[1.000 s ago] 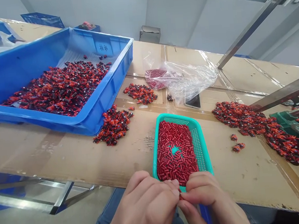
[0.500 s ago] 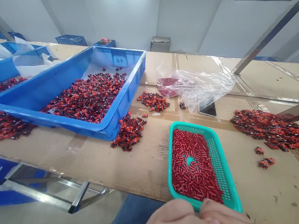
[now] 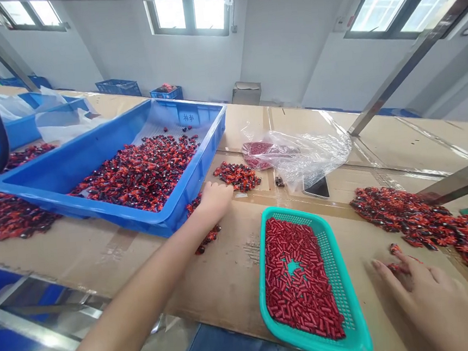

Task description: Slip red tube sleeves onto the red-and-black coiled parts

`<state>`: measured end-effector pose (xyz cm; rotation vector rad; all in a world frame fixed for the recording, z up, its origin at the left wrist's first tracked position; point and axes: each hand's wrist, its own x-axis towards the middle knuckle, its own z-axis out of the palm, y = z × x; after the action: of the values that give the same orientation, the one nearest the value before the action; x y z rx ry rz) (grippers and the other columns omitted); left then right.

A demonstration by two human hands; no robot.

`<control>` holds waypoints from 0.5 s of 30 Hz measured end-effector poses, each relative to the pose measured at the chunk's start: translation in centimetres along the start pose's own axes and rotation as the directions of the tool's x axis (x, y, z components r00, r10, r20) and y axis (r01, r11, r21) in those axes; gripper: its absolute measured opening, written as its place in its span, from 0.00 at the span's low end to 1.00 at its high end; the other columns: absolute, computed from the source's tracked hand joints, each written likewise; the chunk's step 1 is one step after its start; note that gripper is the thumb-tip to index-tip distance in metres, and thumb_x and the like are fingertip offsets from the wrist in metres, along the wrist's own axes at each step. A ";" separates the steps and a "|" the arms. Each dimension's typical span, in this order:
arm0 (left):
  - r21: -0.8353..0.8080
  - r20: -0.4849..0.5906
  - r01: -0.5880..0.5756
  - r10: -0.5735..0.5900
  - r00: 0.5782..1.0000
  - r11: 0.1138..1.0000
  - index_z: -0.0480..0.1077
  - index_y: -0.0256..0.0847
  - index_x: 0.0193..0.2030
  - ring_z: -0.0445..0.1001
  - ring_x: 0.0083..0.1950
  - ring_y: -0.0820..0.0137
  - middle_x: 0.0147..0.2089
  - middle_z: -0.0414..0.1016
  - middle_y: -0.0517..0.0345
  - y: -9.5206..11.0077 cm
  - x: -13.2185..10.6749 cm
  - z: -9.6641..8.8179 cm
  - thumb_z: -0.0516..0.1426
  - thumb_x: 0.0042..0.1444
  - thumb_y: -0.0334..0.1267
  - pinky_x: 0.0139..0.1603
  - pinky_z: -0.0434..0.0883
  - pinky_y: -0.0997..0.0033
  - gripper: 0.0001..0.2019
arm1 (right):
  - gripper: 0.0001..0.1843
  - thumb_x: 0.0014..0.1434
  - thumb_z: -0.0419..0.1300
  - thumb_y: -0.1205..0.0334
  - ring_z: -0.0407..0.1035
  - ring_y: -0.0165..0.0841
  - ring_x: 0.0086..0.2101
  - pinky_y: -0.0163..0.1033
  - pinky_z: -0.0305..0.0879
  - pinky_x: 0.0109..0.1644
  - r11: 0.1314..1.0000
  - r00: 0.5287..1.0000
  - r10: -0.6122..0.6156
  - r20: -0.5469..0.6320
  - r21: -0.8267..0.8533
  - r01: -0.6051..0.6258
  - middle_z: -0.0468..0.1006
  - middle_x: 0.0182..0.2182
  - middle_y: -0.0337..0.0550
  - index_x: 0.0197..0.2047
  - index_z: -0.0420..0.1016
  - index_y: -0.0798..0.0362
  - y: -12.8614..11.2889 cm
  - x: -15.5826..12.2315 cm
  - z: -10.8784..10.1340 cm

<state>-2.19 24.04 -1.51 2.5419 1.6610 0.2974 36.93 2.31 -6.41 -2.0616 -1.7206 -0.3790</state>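
The left hand [image 3: 217,196] rests over the near pile [image 3: 209,240] of red-and-black pieces, beside the tray [image 3: 54,177]. Parts of this pile show at its 7 and 9 o'clock. Its fingers point toward 1 o'clock, and the far pile [image 3: 238,176] lies just past them at 2 o'clock. Its fingertips are partly hidden, so I cannot tell whether its grip holds anything.

The right hand [image 3: 428,289] has its grip spread, thumb and forefinger apart, around a few loose pieces [image 3: 395,249] on the worktop [image 3: 227,285]. These lie at 10 o'clock from its palm, and it is clearly the nearer hand to them; contact is unclear. One stands out beyond the forefinger tip, but its long axis is too small to read. The long pile [image 3: 409,215] stretches from 12 to 2 o'clock of this hand.

Between the hands sits the basket [image 3: 263,287] of red tubes [image 3: 298,301], its long axis roughly 12 to 6, touched by neither.
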 end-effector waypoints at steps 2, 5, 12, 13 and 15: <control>-0.064 -0.025 -0.022 0.020 0.999 0.998 0.74 0.37 0.55 0.80 0.53 0.60 0.55 0.79 0.50 0.2 -0.3 -0.1 0.62 0.69 0.43 0.55 0.79 0.51 0.14 | 0.38 0.69 0.45 0.30 0.77 0.55 0.37 0.60 0.72 0.42 0.994 0.992 -0.107 -0.063 0.016 0.108 0.82 0.36 0.59 0.46 0.80 0.55 -2.6 -0.3 -0.8; -0.206 -0.118 -0.108 0.085 0.989 0.973 0.75 0.36 0.53 0.80 0.52 0.61 0.52 0.79 0.51 1.2 -2.4 -0.8 0.61 0.69 0.37 0.55 0.78 0.51 0.09 | 0.18 0.74 0.54 0.47 0.79 0.44 0.42 0.48 0.75 0.46 0.906 0.938 -0.340 -0.070 0.244 0.346 0.83 0.43 0.51 0.53 0.77 0.50 -8.0 -0.8 -1.7; -0.556 -0.399 -0.339 0.114 0.910 0.759 0.74 0.41 0.46 0.83 0.43 0.70 0.41 0.83 0.58 6.0 -12.5 -2.1 0.59 0.69 0.31 0.46 0.80 0.72 0.03 | 0.17 0.75 0.49 0.66 0.77 0.38 0.32 0.43 0.71 0.35 0.790 0.807 -0.588 0.052 0.251 0.559 0.84 0.34 0.45 0.43 0.80 0.51 -14.7 -1.2 1.0; -0.586 -0.416 -0.338 0.085 0.905 0.736 0.74 0.42 0.46 0.83 0.41 0.71 0.41 0.83 0.59 6.6 -13.9 -2.0 0.60 0.69 0.34 0.44 0.81 0.74 0.01 | 0.19 0.75 0.49 0.67 0.75 0.38 0.30 0.42 0.69 0.34 0.793 0.806 -0.588 0.068 0.246 0.558 0.83 0.32 0.44 0.39 0.79 0.51 -14.7 -1.2 1.2; -0.656 -0.441 -0.340 0.023 0.897 0.674 0.74 0.43 0.47 0.84 0.39 0.72 0.39 0.84 0.61 7.6 -16.1 -1.8 0.64 0.68 0.38 0.42 0.81 0.76 0.05 | 0.22 0.76 0.47 0.67 0.74 0.37 0.29 0.41 0.67 0.33 0.793 0.798 -0.594 0.098 0.236 0.561 0.80 0.28 0.43 0.33 0.77 0.50 -14.5 -1.1 1.2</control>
<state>-2.01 6.16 -0.20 2.0747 1.0145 1.2898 22.43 3.99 -5.86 -1.4165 -2.3830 -0.2011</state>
